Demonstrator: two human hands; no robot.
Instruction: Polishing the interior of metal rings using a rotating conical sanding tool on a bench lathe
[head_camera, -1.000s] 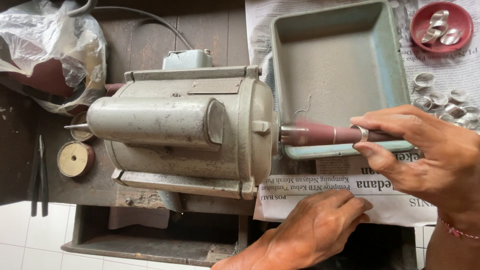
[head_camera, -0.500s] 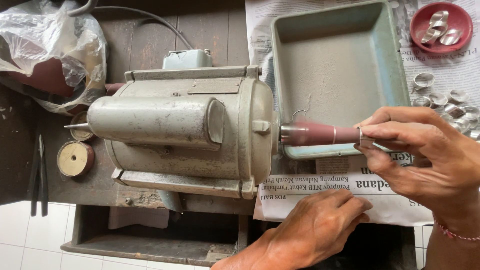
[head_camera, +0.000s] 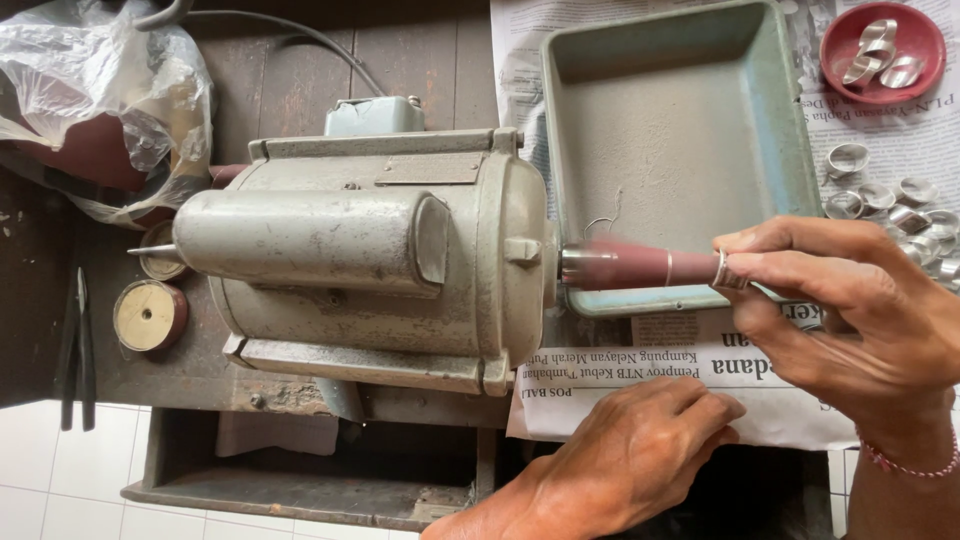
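— Silver metal, a small ring (head_camera: 722, 270), sits on the thin end of the reddish tapered spindle (head_camera: 640, 268) that sticks out of the grey motor (head_camera: 370, 260).

— Who has hold of it?

— The right hand (head_camera: 850, 320): thumb and forefinger are pinched closed around the ring, the other fingers curled loosely behind. The spindle looks blurred near the motor, so it may be turning, though that is hard to tell.

— And the other hand?

— The left hand (head_camera: 630, 460) lies palm down on the newspaper (head_camera: 640, 380) in front of the motor, fingers together and slightly bent, holding nothing.

— What lies around them?

— Behind the spindle is a grey-green metal tray (head_camera: 780, 150). To its right, a heap of more silver rings (head_camera: 890, 205) on the paper, and a red dish (head_camera: 835, 45) with a few in it. Left of the motor: two round discs (head_camera: 148, 315), a crumpled plastic bag (head_camera: 100, 90), and dark pliers (head_camera: 78, 350) at the bench edge.
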